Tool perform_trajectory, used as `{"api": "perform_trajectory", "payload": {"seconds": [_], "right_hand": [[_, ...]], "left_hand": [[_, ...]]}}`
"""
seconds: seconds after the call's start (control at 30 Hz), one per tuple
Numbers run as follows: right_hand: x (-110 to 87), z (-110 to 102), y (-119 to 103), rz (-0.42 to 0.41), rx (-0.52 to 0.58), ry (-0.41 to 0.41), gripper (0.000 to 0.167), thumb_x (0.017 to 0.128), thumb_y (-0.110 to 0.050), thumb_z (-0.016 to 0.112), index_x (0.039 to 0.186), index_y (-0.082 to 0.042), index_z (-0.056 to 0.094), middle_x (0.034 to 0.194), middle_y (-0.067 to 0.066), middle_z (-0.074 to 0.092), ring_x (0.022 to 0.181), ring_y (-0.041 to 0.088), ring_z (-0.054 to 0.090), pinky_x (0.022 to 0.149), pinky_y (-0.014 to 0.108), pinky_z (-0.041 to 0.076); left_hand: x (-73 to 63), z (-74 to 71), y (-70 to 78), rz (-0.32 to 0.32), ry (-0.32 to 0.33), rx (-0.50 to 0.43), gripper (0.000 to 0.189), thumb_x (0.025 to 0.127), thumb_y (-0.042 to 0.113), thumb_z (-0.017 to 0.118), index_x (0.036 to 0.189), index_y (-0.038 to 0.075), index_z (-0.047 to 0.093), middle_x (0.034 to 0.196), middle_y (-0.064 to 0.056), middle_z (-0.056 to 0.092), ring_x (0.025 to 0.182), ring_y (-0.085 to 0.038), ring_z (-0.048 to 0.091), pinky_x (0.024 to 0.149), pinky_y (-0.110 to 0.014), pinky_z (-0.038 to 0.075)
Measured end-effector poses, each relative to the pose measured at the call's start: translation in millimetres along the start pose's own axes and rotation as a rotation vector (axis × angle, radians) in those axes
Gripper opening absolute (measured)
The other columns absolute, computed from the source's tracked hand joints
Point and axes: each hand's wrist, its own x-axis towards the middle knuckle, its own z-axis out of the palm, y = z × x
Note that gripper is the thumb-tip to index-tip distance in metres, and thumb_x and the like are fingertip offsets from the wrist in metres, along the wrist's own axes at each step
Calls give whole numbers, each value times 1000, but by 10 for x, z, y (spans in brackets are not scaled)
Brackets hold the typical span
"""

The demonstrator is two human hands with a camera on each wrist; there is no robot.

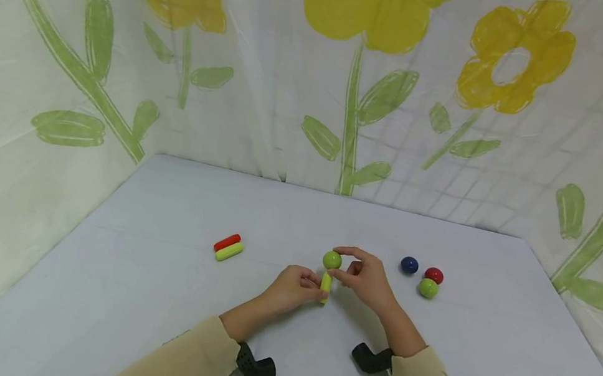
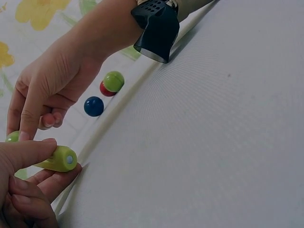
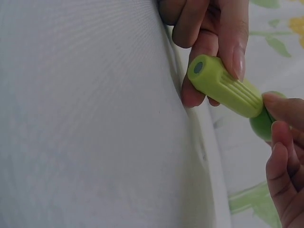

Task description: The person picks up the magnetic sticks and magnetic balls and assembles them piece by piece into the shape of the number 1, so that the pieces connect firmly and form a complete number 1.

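Observation:
My left hand (image 1: 293,288) pinches a yellow-green rod (image 1: 326,286) between thumb and fingers, holding it nearly upright. In the right wrist view the rod (image 3: 227,88) shows grooves along its side and a grey disc in its end. My right hand (image 1: 368,278) pinches a green ball (image 1: 332,260) at the rod's upper end, one finger on top and the thumb below. Ball and rod meet end to end in the right wrist view, where fingers partly cover the ball (image 3: 262,124).
Left of the hands, a red rod (image 1: 227,242) and a yellow-green rod (image 1: 229,251) lie side by side on the white table (image 1: 153,295). To the right sit a blue ball (image 1: 409,264), a red ball (image 1: 434,274) and another green ball (image 1: 428,288). A flowered curtain (image 1: 269,84) hangs behind.

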Motion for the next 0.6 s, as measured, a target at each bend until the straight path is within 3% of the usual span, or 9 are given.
{"api": "perform_trajectory", "payload": {"seconds": [0.33, 0.6], "right_hand": [[5, 11, 33, -2, 14, -17, 34, 84, 4, 71, 116, 10, 62, 55, 6, 52, 48, 5, 45, 48, 20, 35], [108, 61, 414, 4, 7, -7, 39, 84, -4, 75, 120, 3, 63, 55, 2, 53, 48, 8, 46, 47, 22, 36]], "left_hand": [[-9, -5, 10, 3, -4, 7, 20, 85, 11, 75, 95, -4, 67, 79, -5, 70, 73, -9, 60, 67, -22, 46], [-13, -8, 8, 11, -14, 7, 20, 85, 11, 74, 96, -5, 67, 79, -6, 70, 73, -9, 59, 66, -22, 46]]}}
